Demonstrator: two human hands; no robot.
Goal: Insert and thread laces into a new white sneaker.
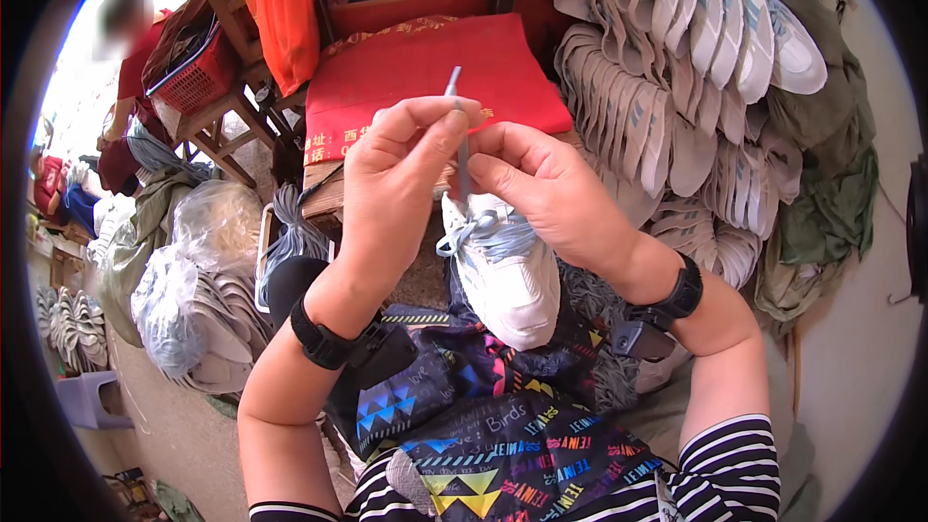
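A white shoe [507,295] with light blue laces [495,237] rests in front of me above my patterned apron [483,435], its toe toward me. Over it, a grey-blue shoelace [462,169] is stretched upright between my fingers. My left hand [396,169] pinches the lace near its upper end between thumb and forefinger, and the tip sticks up past them. Slightly lower, my right hand [546,184] pinches the same lace with thumb and fingertips. Part of the shoe's far end lies hidden behind my hands.
Rows of white and grey shoe uppers [715,19] are piled at the right. A red cloth [425,63] covers the wooden surface ahead. Hanks of blue laces [287,242] and plastic-wrapped uppers [184,309] stand at left. A person [130,87] is at the far left.
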